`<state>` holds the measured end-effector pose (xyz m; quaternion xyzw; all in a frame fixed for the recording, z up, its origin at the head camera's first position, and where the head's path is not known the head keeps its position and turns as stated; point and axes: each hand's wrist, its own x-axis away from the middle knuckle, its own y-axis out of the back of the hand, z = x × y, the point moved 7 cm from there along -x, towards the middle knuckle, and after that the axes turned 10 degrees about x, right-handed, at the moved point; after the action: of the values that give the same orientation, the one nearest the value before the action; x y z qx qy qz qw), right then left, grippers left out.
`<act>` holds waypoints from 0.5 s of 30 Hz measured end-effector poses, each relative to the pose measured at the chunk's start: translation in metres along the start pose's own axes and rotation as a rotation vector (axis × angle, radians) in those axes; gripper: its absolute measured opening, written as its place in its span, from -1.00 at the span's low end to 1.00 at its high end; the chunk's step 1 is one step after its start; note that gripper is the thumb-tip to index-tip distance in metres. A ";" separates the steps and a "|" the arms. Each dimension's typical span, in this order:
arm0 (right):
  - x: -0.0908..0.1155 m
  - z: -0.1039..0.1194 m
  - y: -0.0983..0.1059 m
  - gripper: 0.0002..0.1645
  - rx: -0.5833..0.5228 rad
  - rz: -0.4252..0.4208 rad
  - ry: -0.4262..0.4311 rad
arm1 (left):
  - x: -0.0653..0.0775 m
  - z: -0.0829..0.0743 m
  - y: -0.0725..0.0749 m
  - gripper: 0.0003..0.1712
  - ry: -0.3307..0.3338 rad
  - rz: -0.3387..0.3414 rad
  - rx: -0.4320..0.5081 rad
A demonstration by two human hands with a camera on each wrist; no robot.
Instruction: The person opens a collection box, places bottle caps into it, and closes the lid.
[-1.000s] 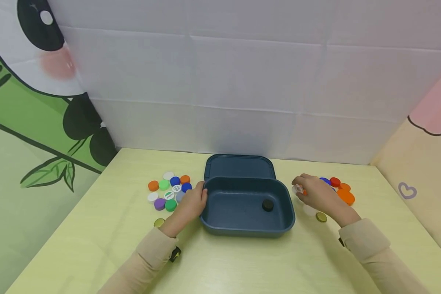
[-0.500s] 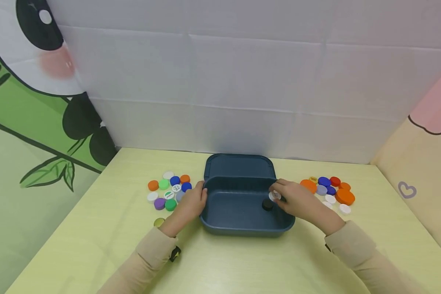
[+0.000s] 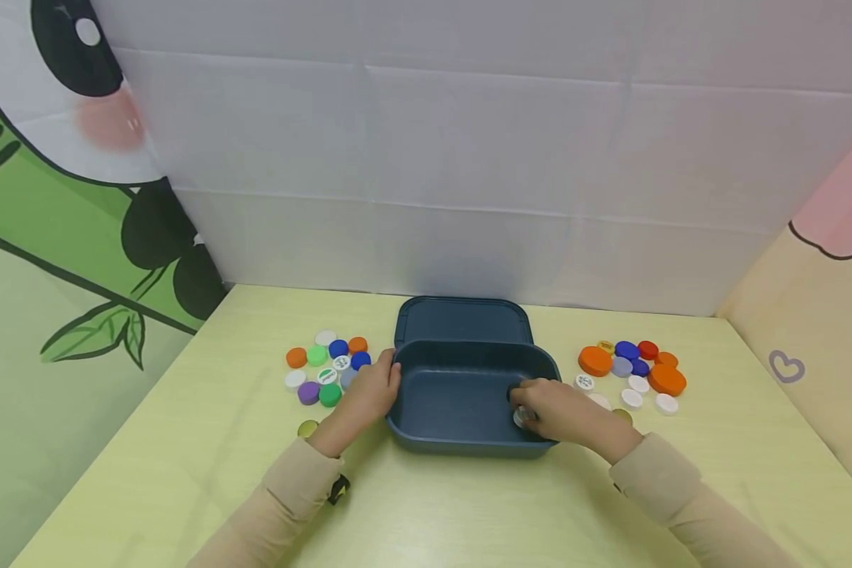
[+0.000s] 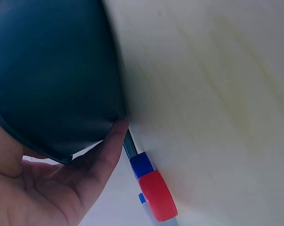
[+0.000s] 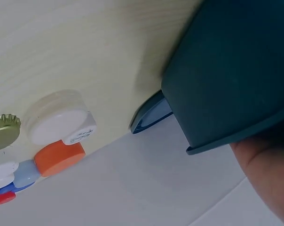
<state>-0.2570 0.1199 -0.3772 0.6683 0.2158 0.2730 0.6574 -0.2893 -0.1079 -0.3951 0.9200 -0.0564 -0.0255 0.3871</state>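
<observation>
Left hand (image 3: 371, 394) grips the left wall of the blue box (image 3: 461, 442), steadying it on the table (image 3: 468, 505); right hand (image 3: 557, 410) reaches inside, fingertips pinching a pale cap (image 3: 521, 416) low over the box floor.

We see even, soft light in the head view, with only faint shadows under the box (image 3: 468, 394) on the table (image 3: 468, 505). Edges bend slightly outward. Both wrist views are tilted and close, the box wall dark, the caps (image 5: 57, 122) perhaps a little blurred.
</observation>
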 end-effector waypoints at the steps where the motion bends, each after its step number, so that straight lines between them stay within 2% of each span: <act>1: 0.000 0.000 -0.001 -0.88 -0.002 0.006 -0.002 | 0.000 0.000 0.000 -0.52 0.002 0.001 0.001; 15: -0.002 0.001 -0.001 -0.90 0.007 0.022 -0.006 | 0.003 -0.001 0.001 -0.52 0.019 0.018 0.010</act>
<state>-0.2578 0.1184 -0.3788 0.6737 0.2076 0.2775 0.6527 -0.2867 -0.1078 -0.3939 0.9216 -0.0613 -0.0130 0.3830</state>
